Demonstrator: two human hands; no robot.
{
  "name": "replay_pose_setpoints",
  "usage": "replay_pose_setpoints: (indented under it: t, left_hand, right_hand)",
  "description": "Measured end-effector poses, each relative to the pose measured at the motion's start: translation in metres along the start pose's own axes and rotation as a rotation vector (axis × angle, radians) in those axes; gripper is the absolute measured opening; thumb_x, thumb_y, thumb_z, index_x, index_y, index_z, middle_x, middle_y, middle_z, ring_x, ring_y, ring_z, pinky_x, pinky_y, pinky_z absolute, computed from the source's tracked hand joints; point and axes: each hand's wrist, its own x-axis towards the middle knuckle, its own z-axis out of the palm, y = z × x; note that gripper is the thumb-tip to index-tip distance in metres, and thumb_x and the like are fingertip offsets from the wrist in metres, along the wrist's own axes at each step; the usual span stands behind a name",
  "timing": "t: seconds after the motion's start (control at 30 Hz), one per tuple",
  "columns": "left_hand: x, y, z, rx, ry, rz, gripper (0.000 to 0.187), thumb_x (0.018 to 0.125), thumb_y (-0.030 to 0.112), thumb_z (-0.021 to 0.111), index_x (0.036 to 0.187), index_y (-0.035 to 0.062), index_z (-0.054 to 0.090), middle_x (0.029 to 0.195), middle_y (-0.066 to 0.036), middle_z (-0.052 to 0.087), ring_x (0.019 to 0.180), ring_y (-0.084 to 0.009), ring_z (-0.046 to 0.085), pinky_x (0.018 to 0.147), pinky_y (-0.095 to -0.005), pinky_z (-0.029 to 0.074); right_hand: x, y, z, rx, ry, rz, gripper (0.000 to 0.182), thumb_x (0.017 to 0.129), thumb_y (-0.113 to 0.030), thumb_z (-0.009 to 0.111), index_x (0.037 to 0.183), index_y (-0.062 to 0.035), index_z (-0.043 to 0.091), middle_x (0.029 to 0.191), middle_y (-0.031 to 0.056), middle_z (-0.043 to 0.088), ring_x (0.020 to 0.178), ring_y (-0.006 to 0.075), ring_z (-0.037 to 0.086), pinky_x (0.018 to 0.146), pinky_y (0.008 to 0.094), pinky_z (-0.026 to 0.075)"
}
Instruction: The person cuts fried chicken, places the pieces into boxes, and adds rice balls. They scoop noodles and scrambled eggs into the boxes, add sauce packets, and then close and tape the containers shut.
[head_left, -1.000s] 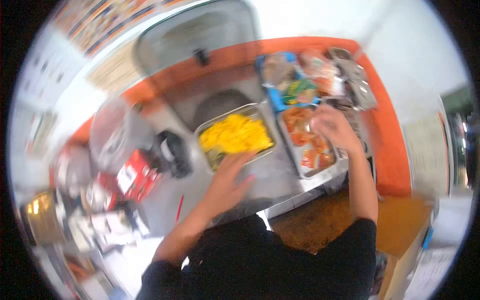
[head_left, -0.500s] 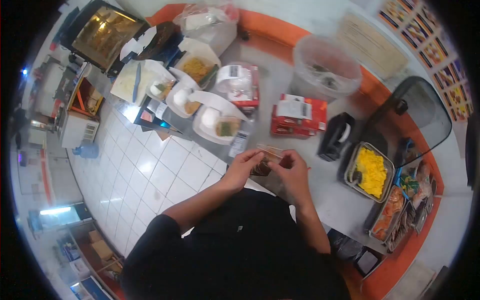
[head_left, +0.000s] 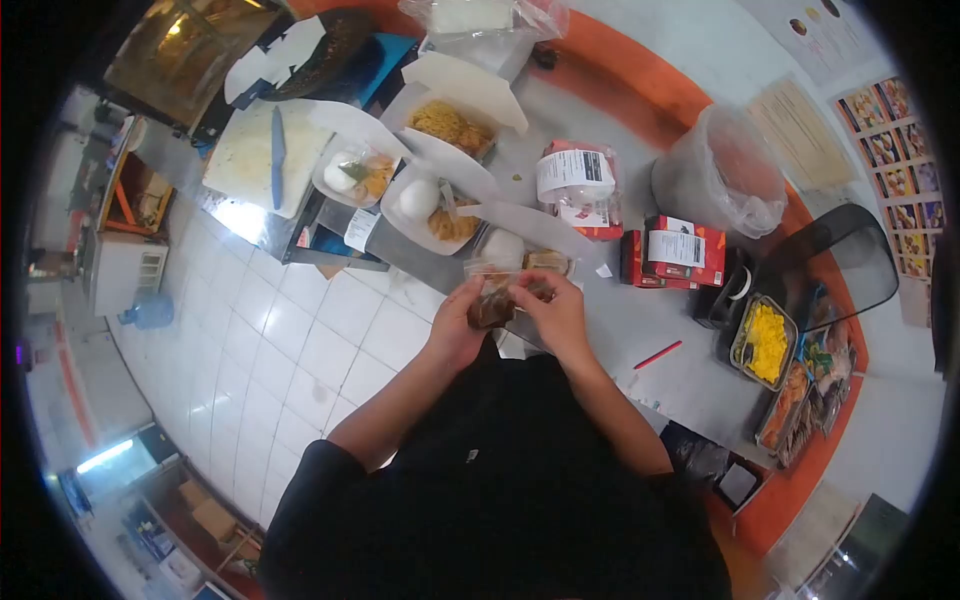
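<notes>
Between my two hands is a small clear plastic bag with brown contents point(head_left: 492, 303). My left hand point(head_left: 458, 325) grips its left side, fingers closed. On the other side my right hand point(head_left: 556, 312) pinches the bag's upper right edge. Just beyond the hands stands an open white meal box point(head_left: 583, 240) with rice and a portion of food, partly covered by the bag and fingers. Farther left are a second open box point(head_left: 408, 210) with rice and fried food, and a third box point(head_left: 330, 180) with rice. Behind them sits a box of yellow noodles point(head_left: 448, 122).
A blue knife point(head_left: 277, 160) lies on a white cutting board point(head_left: 240, 150). Red boxes point(head_left: 685, 250) with labels and a lined bin point(head_left: 700, 165) stand along the back. Rightward are a red pen point(head_left: 657, 355), a black tape dispenser point(head_left: 722, 290) and a tray of yellow food point(head_left: 765, 342).
The view has shifted, and both hands are now in front of the nearest meal box. The bag has come down and its brown contents show more. The red pen is now uncovered.
</notes>
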Motion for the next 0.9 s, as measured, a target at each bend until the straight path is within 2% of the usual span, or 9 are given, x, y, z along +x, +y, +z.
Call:
replay_pose_setpoints:
  t: [0.1, 0.23, 0.3, 0.4, 0.5, 0.6, 0.7, 0.9]
  left_hand:
    - [0.008, 0.007, -0.005, -0.041, -0.021, -0.06, 0.042, 0.103, 0.033, 0.046, 0.134, 0.0046, 0.051, 0.124, -0.011, 0.062, 0.11, -0.0242, 0.061, 0.094, -0.0418, 0.049]
    - [0.013, 0.018, -0.005, -0.046, -0.041, -0.107, 0.044, 0.103, 0.037, 0.04, 0.132, 0.0062, 0.05, 0.126, -0.012, 0.06, 0.115, -0.0279, 0.059, 0.097, -0.0469, 0.046]
    - [0.016, 0.021, -0.007, -0.11, -0.06, -0.132, 0.043, 0.103, 0.035, 0.038, 0.132, 0.0062, 0.05, 0.126, -0.012, 0.061, 0.116, -0.0281, 0.058, 0.097, -0.0476, 0.046]
    - [0.022, 0.019, -0.015, -0.129, -0.061, -0.167, 0.042, 0.102, 0.032, 0.039, 0.133, 0.0061, 0.051, 0.126, -0.012, 0.061, 0.115, -0.0268, 0.059, 0.098, -0.0458, 0.046]
    - [0.027, 0.016, -0.017, -0.106, -0.055, -0.147, 0.042, 0.103, 0.032, 0.039, 0.133, 0.0043, 0.051, 0.127, -0.012, 0.06, 0.115, -0.0262, 0.059, 0.1, -0.0441, 0.045]
    - [0.029, 0.02, -0.01, -0.116, -0.112, -0.121, 0.043, 0.103, 0.033, 0.038, 0.131, 0.0021, 0.051, 0.128, -0.012, 0.06, 0.116, -0.0263, 0.058, 0.102, -0.0436, 0.043]
    - [0.031, 0.02, -0.008, -0.105, -0.12, -0.101, 0.044, 0.103, 0.033, 0.037, 0.131, 0.0014, 0.051, 0.128, -0.013, 0.06, 0.116, -0.0262, 0.058, 0.101, -0.0436, 0.043]
    - [0.03, 0.025, -0.008, -0.159, -0.164, -0.134, 0.044, 0.103, 0.033, 0.039, 0.131, 0.001, 0.05, 0.128, -0.014, 0.06, 0.118, -0.0265, 0.058, 0.1, -0.0446, 0.044]
  right_hand:
    - [0.007, -0.004, 0.012, 0.159, 0.087, 0.017, 0.018, 0.084, -0.006, 0.075, 0.099, 0.0012, 0.066, 0.089, 0.0032, 0.067, 0.077, 0.0085, 0.061, 0.071, 0.0234, 0.05]
    - [0.019, 0.022, 0.011, 0.134, 0.075, 0.007, 0.015, 0.082, -0.008, 0.076, 0.093, -0.001, 0.069, 0.086, 0.0023, 0.067, 0.075, 0.0084, 0.06, 0.069, 0.0241, 0.049]
    - [0.019, 0.015, 0.012, 0.105, 0.08, 0.006, 0.015, 0.082, -0.008, 0.076, 0.093, -0.0009, 0.069, 0.083, 0.0012, 0.066, 0.074, 0.0083, 0.06, 0.068, 0.0242, 0.049]
    - [0.02, 0.013, 0.014, 0.224, 0.08, 0.001, 0.016, 0.082, -0.009, 0.077, 0.093, -0.001, 0.069, 0.082, 0.0005, 0.066, 0.074, 0.0082, 0.06, 0.069, 0.0244, 0.049]
    - [0.016, 0.003, 0.011, 0.045, 0.06, 0.085, 0.015, 0.083, -0.006, 0.076, 0.095, -0.0003, 0.068, 0.086, 0.0016, 0.067, 0.079, 0.0091, 0.062, 0.075, 0.0243, 0.05]
    - [0.018, 0.012, 0.016, 0.139, 0.037, 0.111, 0.017, 0.083, -0.006, 0.076, 0.097, -0.0008, 0.067, 0.087, 0.0021, 0.067, 0.079, 0.0094, 0.061, 0.074, 0.0248, 0.049]
    - [0.02, 0.014, 0.019, 0.145, 0.104, 0.095, 0.022, 0.083, -0.004, 0.075, 0.102, -0.0014, 0.064, 0.09, 0.0024, 0.066, 0.08, 0.0093, 0.06, 0.076, 0.0252, 0.049]
    - [0.013, -0.002, 0.013, 0.328, -0.019, 0.083, 0.028, 0.084, 0.001, 0.071, 0.109, -0.0032, 0.06, 0.093, 0.0015, 0.064, 0.088, 0.0089, 0.059, 0.081, 0.025, 0.047]
